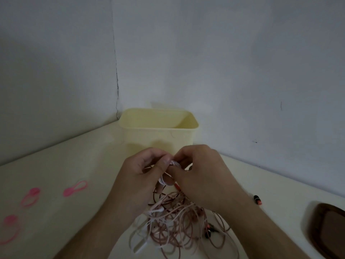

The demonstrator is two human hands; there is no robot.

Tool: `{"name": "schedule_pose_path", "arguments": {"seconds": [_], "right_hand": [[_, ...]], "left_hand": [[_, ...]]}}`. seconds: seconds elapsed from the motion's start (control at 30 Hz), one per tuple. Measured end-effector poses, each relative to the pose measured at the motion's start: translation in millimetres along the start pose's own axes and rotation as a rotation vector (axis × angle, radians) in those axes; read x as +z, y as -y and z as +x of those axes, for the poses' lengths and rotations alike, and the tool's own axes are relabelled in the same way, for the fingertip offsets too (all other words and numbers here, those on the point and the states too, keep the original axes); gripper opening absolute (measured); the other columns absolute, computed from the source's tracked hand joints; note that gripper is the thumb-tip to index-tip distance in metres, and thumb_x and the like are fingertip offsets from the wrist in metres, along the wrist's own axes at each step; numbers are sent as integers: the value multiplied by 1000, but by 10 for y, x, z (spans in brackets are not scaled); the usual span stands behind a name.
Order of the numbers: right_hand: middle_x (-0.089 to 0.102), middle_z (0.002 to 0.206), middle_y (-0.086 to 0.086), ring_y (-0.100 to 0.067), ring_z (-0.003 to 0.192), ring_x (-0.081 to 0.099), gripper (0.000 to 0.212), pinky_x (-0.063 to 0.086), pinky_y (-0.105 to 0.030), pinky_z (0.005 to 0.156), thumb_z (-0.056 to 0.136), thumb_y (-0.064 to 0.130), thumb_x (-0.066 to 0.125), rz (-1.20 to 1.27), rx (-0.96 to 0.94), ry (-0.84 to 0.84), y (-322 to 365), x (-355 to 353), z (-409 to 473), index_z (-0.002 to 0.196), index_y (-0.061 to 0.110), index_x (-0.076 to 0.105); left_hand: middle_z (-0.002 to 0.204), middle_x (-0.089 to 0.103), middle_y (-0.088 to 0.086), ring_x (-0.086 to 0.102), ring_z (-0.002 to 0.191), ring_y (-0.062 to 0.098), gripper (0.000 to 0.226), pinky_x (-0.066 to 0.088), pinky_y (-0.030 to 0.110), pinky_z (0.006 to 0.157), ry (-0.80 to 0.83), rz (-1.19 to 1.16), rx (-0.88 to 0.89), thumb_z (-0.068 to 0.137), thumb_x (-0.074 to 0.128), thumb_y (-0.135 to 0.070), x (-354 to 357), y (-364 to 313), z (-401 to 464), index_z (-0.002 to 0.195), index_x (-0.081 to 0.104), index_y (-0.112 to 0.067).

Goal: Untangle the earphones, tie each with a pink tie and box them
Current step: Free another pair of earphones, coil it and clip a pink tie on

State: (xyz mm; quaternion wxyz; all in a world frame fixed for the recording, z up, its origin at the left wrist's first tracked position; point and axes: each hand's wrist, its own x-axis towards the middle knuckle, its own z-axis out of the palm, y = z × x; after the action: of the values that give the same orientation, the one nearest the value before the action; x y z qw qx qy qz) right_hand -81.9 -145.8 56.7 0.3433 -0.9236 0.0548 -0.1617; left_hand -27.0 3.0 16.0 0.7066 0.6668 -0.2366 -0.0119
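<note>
While the ties wait on the table far to your left, three pink loops well apart from the work, your left hand pinches a small white bundle of cord between thumb and fingers, and your right hand pinches the same bundle from the other side, fingertips nearly meeting. The cords hang from that pinch into a loose heap on the table just below and between your wrists, white and pinkish strands looped through one another, with a white earbud showing at the heap's left edge. Expect these to be light, soft and limp: they will not hold a shape, and pulling hard will likely tighten knots instead of freeing them. A thin cable can probably kink or strain at the earbud joints, so take hold near a plug or bud end and feed it back through the loops, not at mid-strand. The box stands open behind your hands, near the wall corner, and nothing blocks the way to it. To your right a small dark and orange plug lies on the table beside your right forearm; whether it belongs to the heap I cannot tell. Farther right, a dark brown lid sits at the edge, apart from the cords and out of your path.
</note>
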Motion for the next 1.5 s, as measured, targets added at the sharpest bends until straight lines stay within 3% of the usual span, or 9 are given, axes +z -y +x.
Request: {"name": "schedule_pose_path", "arguments": {"seconds": [0.13,0.33,0.73,0.9,1.03,1.2,1.33,1.43,1.5], "right_hand": [[72,73,11,-4,69,68,12,58,-28,59,86,36,74,-23,33,-59,-2,-14,-4,82,27,67],[71,72,4,-17,64,68,18,61,-46,58,79,40,69,-58,74,-111,-9,53,-13,80,26,58],[77,84,9,0,63,68,18,49,-15,53,87,13,80,175,78,-38,-67,-3,39,87,26,67],[75,102,15,2,65,67,26,50,-16,57,93,4,69,152,2,10,-67,-9,34,94,30,68],[74,107,21,6,89,68,30,56,-21,74,92,5,67,105,-25,29,-40,-13,40,99,35,70],[66,114,23,5,79,61,25,46,-12,69,97,18,71,-35,-56,26,-1,-115,18,112,37,67],[70,95,18,2,82,65,23,54,-13,62,93,13,68,-167,-50,39,39,-216,8,99,34,72],[72,78,14,2,70,66,24,51,-12,57,94,11,68,-101,-66,53,50,-263,13,84,32,75],[72,74,11,-1,64,65,26,48,-13,55,95,11,70,-1,-72,39,55,-285,27,79,31,76]], "left_hand": [[93,79,3,70,66,19,14,56,27,59,26,9,-4,98,66,-5,-4,13,-4,101,76,-13],[86,79,6,71,67,14,16,55,21,65,31,-3,8,95,70,-1,25,11,-26,99,77,-15],[83,79,6,76,74,22,13,53,19,64,43,29,36,97,68,-2,38,58,-6,97,73,-14],[92,82,2,76,73,23,16,52,21,63,33,25,23,99,68,-4,28,44,-14,107,68,-18],[93,82,-3,75,71,18,25,52,18,63,10,82,53,98,64,2,24,55,-23,102,77,-19],[86,80,-10,72,67,7,35,48,12,56,-75,159,50,98,66,-1,31,67,-13,108,80,-32],[88,80,-12,76,73,16,36,64,35,66,-106,234,59,100,67,-7,29,104,-11,111,78,-39],[81,79,-14,75,72,8,33,59,22,64,-121,244,71,99,68,-9,44,105,-23,106,79,-39],[76,78,-9,75,70,12,31,60,28,65,-108,240,66,99,69,-13,44,98,-36,101,80,-42]]}}
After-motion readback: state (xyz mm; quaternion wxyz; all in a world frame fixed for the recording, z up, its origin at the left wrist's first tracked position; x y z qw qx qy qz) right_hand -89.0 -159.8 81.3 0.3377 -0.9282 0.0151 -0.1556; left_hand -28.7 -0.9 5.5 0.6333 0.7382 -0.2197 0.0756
